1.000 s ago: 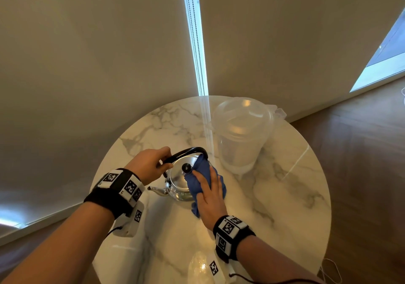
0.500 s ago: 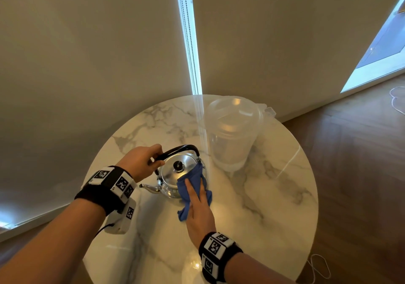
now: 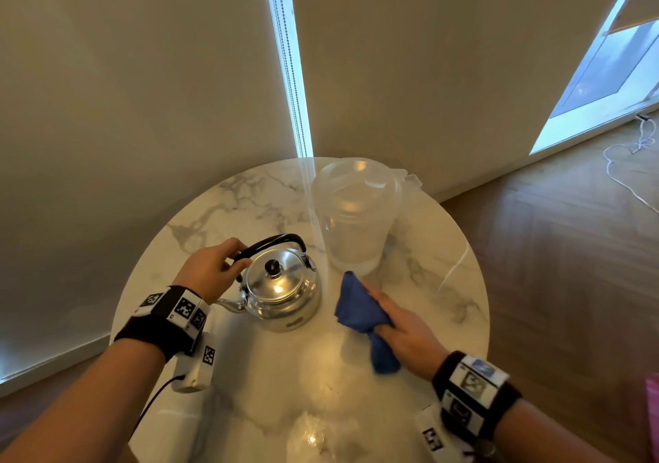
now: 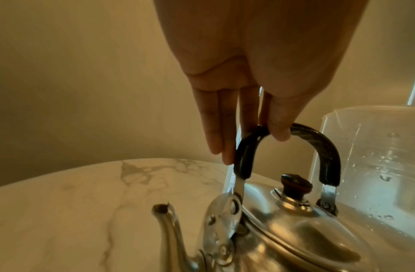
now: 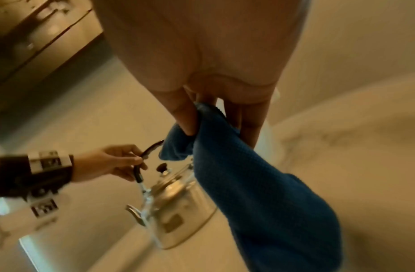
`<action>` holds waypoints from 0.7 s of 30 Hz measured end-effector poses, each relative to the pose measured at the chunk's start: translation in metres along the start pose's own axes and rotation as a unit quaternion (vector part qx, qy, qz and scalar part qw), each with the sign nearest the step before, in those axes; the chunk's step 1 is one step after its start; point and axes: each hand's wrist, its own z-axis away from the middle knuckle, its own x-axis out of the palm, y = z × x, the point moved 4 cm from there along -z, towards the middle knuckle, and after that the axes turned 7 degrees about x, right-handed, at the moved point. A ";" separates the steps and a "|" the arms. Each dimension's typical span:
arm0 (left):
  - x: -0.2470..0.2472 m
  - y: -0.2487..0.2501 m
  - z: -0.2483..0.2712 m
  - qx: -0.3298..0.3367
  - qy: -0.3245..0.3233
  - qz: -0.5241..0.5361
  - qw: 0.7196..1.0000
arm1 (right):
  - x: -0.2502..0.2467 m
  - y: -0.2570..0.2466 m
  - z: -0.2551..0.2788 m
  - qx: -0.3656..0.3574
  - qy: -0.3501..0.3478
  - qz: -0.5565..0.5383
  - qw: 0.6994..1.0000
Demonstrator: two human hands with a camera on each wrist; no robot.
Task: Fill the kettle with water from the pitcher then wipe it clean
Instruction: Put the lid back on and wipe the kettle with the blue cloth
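A shiny steel kettle point(image 3: 281, 291) stands with its lid on at the middle of the round marble table point(image 3: 445, 284). My left hand point(image 3: 237, 266) pinches the left side of its black handle point(image 3: 274, 243); the left wrist view shows thumb and fingers round the handle point(image 4: 318, 143). A clear plastic pitcher point(image 3: 356, 220) with its lid on stands behind and to the right of the kettle. My right hand point(image 3: 385, 316) grips a bunched blue cloth point(image 3: 356, 309) to the right of the kettle, apart from it. In the right wrist view the cloth point(image 5: 248, 184) hangs from the fingers.
A wall with blinds stands close behind the table. Wooden floor lies to the right, with a white cable point(image 3: 627, 177) on it. A wired white device point(image 3: 194, 370) hangs under my left wrist over the table's left edge.
My right hand has drawn the blue cloth off the kettle and moved it right, in front of the pitcher. My left hand keeps hold of the handle.
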 end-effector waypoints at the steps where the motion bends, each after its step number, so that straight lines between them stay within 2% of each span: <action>1: 0.000 0.000 0.000 0.000 0.000 -0.003 1.000 | -0.011 0.005 0.003 0.001 0.003 0.052 0.999; 4: -0.001 0.003 0.000 0.001 -0.009 -0.008 1.000 | -0.026 0.026 0.000 -0.005 -0.006 0.177 0.984; 6: -0.002 0.004 0.001 0.002 -0.012 -0.007 1.000 | -0.021 0.047 -0.007 0.005 -0.046 0.257 0.965; 8: -0.001 0.005 0.002 -0.003 -0.015 -0.013 1.000 | -0.008 0.067 -0.010 0.041 -0.088 0.368 0.925; 10: -0.001 0.005 0.003 -0.010 -0.012 -0.016 1.000 | 0.002 0.075 -0.005 0.072 -0.091 0.441 0.890; 11: -0.001 0.005 0.004 -0.013 -0.010 -0.016 1.000 | 0.005 0.074 0.000 0.082 -0.078 0.446 0.888; 14: 0.001 0.006 0.004 -0.018 -0.004 -0.016 1.000 | 0.010 0.074 0.017 0.126 -0.044 0.396 0.908; 17: 0.002 0.006 0.006 -0.023 0.002 -0.016 1.000 | 0.017 0.088 0.026 0.173 -0.079 0.338 0.922; 21: 0.003 0.005 0.005 -0.026 0.006 -0.020 0.999 | 0.010 0.099 0.019 0.194 -0.102 0.364 0.905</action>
